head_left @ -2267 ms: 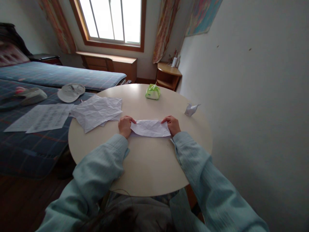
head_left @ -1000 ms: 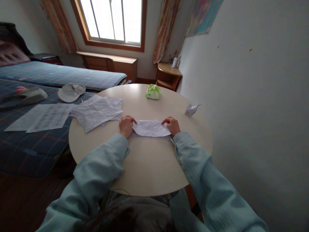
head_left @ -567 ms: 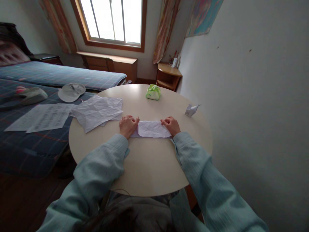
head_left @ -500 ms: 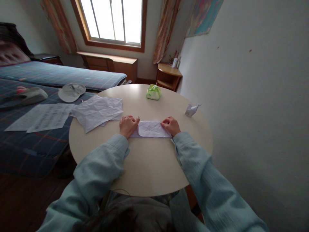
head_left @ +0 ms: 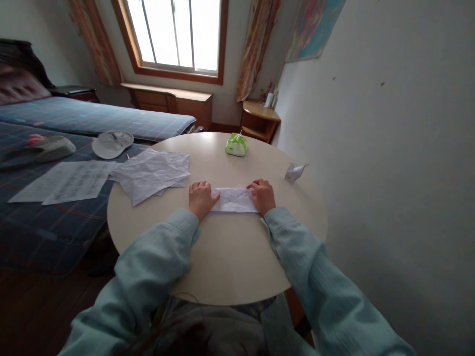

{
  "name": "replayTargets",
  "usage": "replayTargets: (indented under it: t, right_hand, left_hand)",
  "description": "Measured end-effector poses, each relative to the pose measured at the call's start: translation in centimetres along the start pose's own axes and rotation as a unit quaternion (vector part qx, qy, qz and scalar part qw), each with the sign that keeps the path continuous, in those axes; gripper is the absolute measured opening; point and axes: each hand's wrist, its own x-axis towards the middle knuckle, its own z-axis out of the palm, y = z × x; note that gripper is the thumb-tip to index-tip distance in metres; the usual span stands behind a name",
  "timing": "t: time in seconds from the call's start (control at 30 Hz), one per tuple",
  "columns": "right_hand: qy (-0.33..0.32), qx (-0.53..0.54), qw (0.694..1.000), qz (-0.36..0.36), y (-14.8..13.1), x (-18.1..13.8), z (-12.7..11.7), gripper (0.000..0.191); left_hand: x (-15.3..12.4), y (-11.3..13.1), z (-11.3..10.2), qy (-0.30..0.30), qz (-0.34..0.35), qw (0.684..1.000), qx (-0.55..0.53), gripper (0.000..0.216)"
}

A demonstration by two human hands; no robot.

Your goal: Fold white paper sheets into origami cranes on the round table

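A white sheet of paper [head_left: 235, 200], folded into a long flat strip with creases across it, lies on the round table [head_left: 230, 262] in front of me. My left hand [head_left: 201, 199] is closed on the strip's left end, the thumb pressing on top of the paper. At the other end, my right hand [head_left: 262, 196] pinches the upper right corner, and its fingers hide that end. A small folded paper figure [head_left: 294, 172] stands on the table to the right of my right hand.
Creased white sheets [head_left: 152, 170] lie at the table's left edge. A green tissue pack [head_left: 236, 144] sits at the back. Printed pages [head_left: 70, 182] and a cap [head_left: 112, 144] rest on the bed [head_left: 40, 232]. The wall [head_left: 389, 173] stands close on the right.
The upper layer of the paper now lies flatter and more even with the layer below. My left hand has moved slightly right, its thumb now on the paper. My right hand has barely shifted.
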Motion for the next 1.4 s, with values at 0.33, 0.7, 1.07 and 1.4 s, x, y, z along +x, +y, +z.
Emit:
replayTargets:
  t: [0.33,0.7,1.07,1.4]
  right_hand:
    - [-0.079,0.084,0.983,-0.144,-3.1,-1.0,1.1,0.031]
    - [-0.117,0.104,0.980,-0.124,-2.2,-0.6,1.9,0.043]
    - [-0.097,0.129,0.981,-0.110,-1.7,-0.4,2.3,0.043]
    - [-0.021,0.134,0.991,-0.009,-1.1,-0.2,1.8,0.029]
  left_hand:
    - [-0.7,1.5,2.3,-0.115,0.280,0.947,-0.110,0.040]
    - [-0.6,1.0,2.2,-0.169,0.205,0.962,-0.057,0.058]
    - [-0.3,0.2,2.4,-0.169,0.202,0.963,-0.055,0.059]
    - [0.0,-0.4,1.9,-0.173,0.236,0.952,-0.091,0.051]
